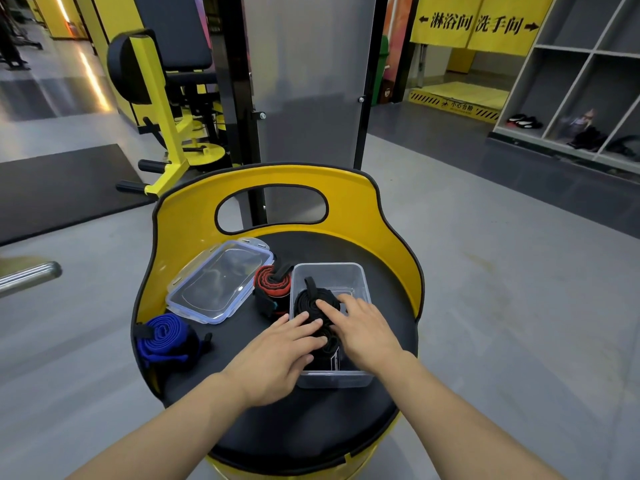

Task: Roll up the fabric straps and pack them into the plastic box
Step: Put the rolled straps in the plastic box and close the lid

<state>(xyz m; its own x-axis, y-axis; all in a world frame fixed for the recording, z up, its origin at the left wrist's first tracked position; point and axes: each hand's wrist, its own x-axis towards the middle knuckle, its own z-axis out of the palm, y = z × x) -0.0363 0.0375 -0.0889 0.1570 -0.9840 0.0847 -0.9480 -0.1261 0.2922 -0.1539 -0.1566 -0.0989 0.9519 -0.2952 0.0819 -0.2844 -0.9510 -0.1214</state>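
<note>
While both hands work low in the centre of the frame, the round black worktop (311, 427) carries everything. On it the plastic box (360, 282) holds black rolled straps (313, 301); press them flat into the near end so space remains. Left of it lie the lid (214, 282), the blue roll (162, 336) and the red roll (272, 280), both unpacked. Left hand (277, 355) and right hand (367, 332) rest spread, fingers straight on the black straps; steady pressure should stop them uncoiling.

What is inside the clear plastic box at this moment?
Rolled black straps lie in the clear plastic box, with the left hand and right hand pressing on them. The hands cover the near end, so the count is unclear.
</note>
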